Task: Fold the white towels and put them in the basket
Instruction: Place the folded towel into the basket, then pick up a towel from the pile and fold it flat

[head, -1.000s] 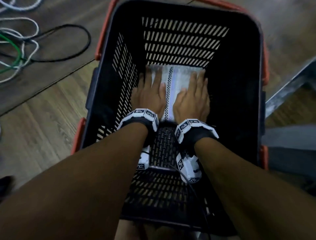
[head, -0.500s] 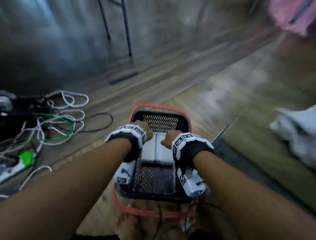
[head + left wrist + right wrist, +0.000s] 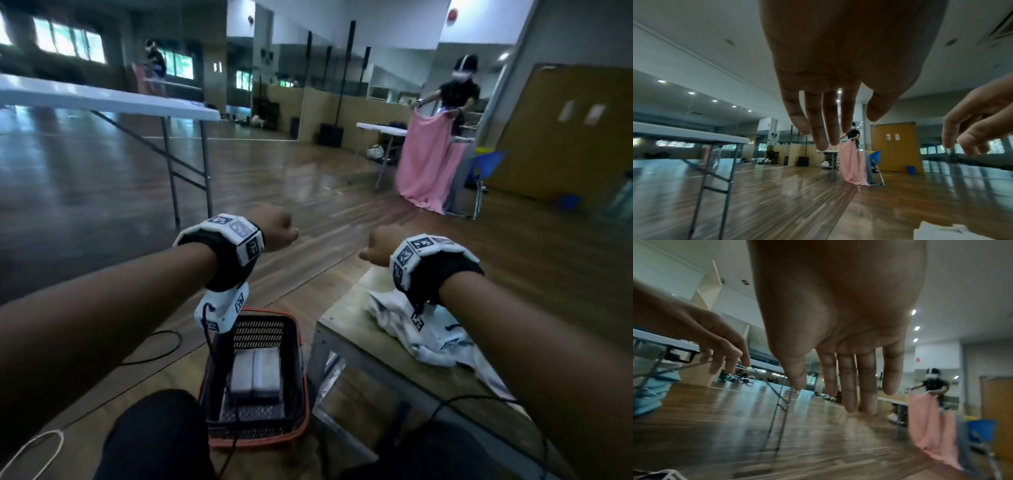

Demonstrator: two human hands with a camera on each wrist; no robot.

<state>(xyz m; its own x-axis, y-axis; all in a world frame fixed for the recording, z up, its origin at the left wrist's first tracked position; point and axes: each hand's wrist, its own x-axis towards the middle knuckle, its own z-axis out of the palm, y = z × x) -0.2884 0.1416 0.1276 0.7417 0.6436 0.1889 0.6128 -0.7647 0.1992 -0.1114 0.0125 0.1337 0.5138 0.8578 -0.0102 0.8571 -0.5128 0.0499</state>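
A black basket [image 3: 298, 346] with an orange rim stands on the floor between my knees. One folded white towel [image 3: 255, 373] lies flat inside it. A crumpled pile of white towels [image 3: 424, 332] sits on the low wooden table [image 3: 346, 329] to the right; its edge also shows in the left wrist view as a white towel corner [image 3: 941, 232]. My left hand [image 3: 279, 231] hangs in the air above and beyond the basket, its fingers [image 3: 828, 126] relaxed and holding nothing. My right hand [image 3: 375, 248] hovers over the table's far end, its fingers [image 3: 849, 386] straight and empty.
A white folding table [image 3: 102, 99] stands at the left, its legs near my left hand. Another person holds up a pink cloth [image 3: 431, 164] at the back right, beside a blue chair [image 3: 486, 164]. A black cable [image 3: 157, 346] loops on the wooden floor left of the basket.
Both hands have left the folded towel in the basket and risen into the air. The head view has swung up from the basket to the room.
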